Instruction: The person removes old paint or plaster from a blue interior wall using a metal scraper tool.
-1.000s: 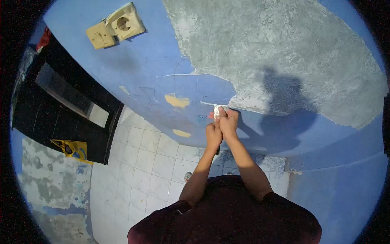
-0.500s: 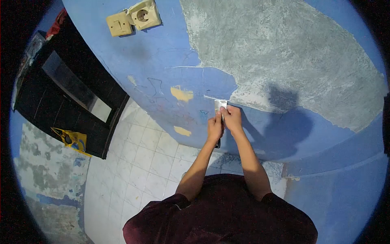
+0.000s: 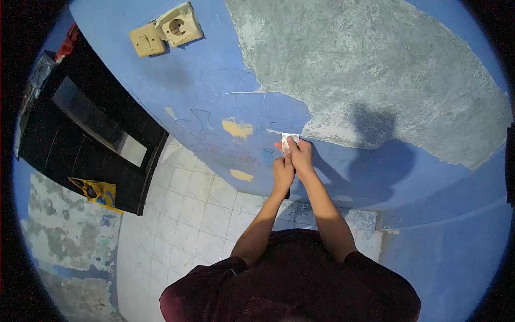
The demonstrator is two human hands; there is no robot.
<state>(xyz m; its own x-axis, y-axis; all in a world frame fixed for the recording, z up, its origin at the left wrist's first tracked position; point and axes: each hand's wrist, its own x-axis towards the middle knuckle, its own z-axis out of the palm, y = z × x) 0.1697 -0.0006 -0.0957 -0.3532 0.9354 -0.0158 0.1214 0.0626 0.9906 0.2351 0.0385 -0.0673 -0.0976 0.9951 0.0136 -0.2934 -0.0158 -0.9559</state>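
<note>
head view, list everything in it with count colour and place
blue wall: 1, blue, ahead
bare patch: 1, grey, upper right of that wall
filler-like patches: 2 larger, pale yellow, left of the scraper
socket: 1, cream, upper left
switch: 1, cream, beside the socket
door or cabinet: 1, black, left
bag: 1, yellow, against its lower part
peeling wall: 1, mixed grey, white and blue, lower left
floor: 1, white tiles, below the wall
scraper: 1, silvery blade, at the wall
shirt: 1, dark maroon, bottom
hands: 2, left and right, bare, both on the scraper
</note>
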